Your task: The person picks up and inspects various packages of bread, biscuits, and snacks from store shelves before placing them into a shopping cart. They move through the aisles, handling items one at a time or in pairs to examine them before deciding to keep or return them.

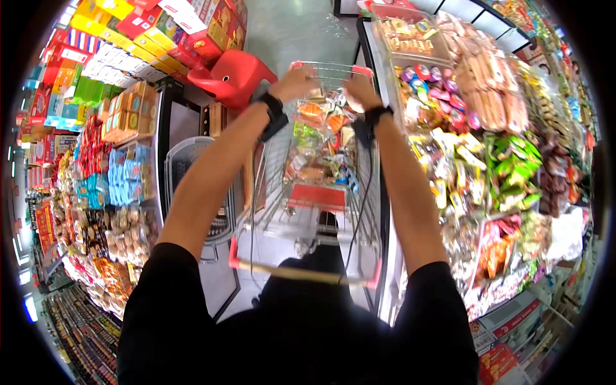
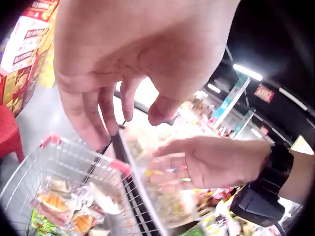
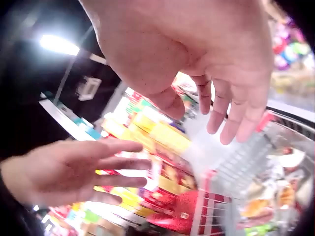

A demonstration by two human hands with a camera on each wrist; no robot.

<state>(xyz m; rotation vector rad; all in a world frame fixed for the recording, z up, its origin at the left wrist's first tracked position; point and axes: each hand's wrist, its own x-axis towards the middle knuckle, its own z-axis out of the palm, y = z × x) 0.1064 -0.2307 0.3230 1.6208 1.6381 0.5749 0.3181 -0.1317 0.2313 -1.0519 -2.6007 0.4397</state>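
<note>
Both arms reach forward over a wire shopping cart [image 1: 374, 192]. My left hand [image 1: 296, 83] is held over the cart's far left corner, fingers spread and nothing in them. Facing it across the far end, my right hand [image 1: 360, 91] has its fingers extended and is bare too. In the left wrist view the left hand [image 2: 142, 49] hangs palm-down with separated fingers, and the right hand [image 2: 197, 162] shows its palm. Inside the cart lie packaged foods, among them a pack with an orange grilled-looking piece [image 2: 53, 202] and a green packet [image 1: 307, 135].
Bins of wrapped snacks [image 1: 449, 167] line the right side, close beside the cart. Along the left stand shelves with stacked boxes [image 1: 147, 38] and bagged goods [image 1: 128, 173]. A red plastic stool [image 1: 234, 77] is near the cart's front left. Grey floor [image 1: 289, 32] continues ahead.
</note>
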